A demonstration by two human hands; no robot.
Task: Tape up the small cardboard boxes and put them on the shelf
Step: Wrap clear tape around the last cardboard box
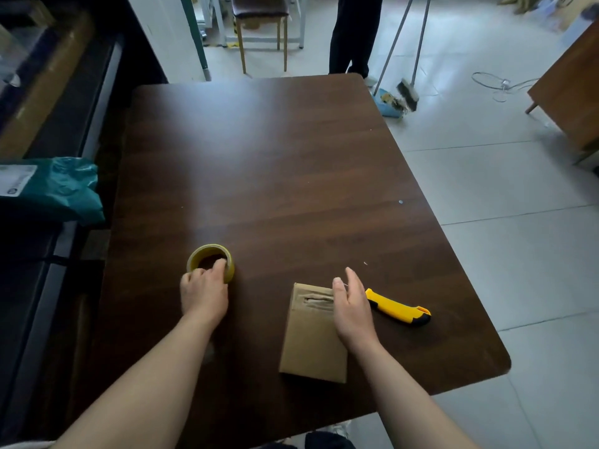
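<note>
A small flat cardboard box (312, 338) lies on the dark wooden table (275, 176) near its front edge, with a slot cut in its far end. A yellow roll of tape (207, 254) stands to the box's left. My left hand (203, 293) grips the roll, fingers curled over its near rim and into its hole. My right hand (351, 306) hovers with straight fingers over the box's far right corner, holding nothing. A yellow and black utility knife (400, 308) lies just right of that hand.
Dark shelving (55, 189) runs along the table's left side, holding a teal plastic parcel (61, 189) and a long cardboard box (45, 79). A person's legs (355, 34), a broom (407, 92) and a dustpan (389, 105) stand beyond the far right corner. A chair (261, 27) stands behind.
</note>
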